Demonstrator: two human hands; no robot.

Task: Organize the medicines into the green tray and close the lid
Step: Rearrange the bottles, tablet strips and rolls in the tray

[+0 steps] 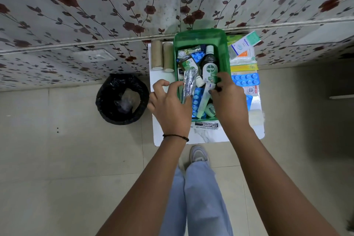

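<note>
The green tray (222, 57) stands on a small white table (210, 136), its lid (199, 34) tilted up at the far end. Inside lie a dark Dettol bottle (209, 65), blue blister strips (197, 101), a pale green tube (205, 99) and small packets. My left hand (170, 105) grips a silver foil strip (188, 84) over the tray's left side. My right hand (228, 97) reaches into the tray's right side, fingers pinching the top of the pale tube next to the bottle.
Two beige bandage rolls (162, 56) lie left of the tray. Boxes, sachets and a blue blister strip (245, 79) are stacked to its right, a Cipladine box (206, 126) in front. A black-lined bin (122, 98) stands on the floor at left. Floral wall behind.
</note>
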